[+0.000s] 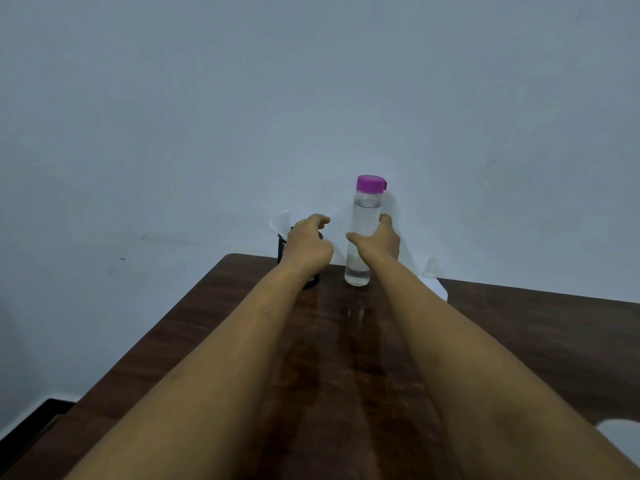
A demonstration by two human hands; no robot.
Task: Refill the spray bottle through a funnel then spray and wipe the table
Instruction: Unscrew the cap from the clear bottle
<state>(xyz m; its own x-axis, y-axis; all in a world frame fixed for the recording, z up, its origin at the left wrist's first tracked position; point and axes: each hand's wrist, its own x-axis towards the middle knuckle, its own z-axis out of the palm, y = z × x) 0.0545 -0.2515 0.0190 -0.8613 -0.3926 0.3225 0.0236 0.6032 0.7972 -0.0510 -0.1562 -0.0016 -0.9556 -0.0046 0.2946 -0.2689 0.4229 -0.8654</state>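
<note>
A clear water bottle [363, 209] with a purple cap stands upright at the far edge of the dark wooden table [519, 334], nearly full of clear liquid. My right hand [379, 239] grips its middle, thumb on the left side and fingers round the right. My left hand [306, 242] hovers just left of the bottle, in front of a black mesh cup [311, 282], with its fingers loosely curled and nothing in them. A white plastic bottle [433, 270] with a pale tip stands behind my right forearm, mostly hidden.
A pale whitish thing [282, 220] sticks up from the black cup against the grey-blue wall [311, 98]. A wet streak [360, 327] runs down the middle of the table between my forearms. The table's left edge slants away; a white object [620, 429] shows at bottom right.
</note>
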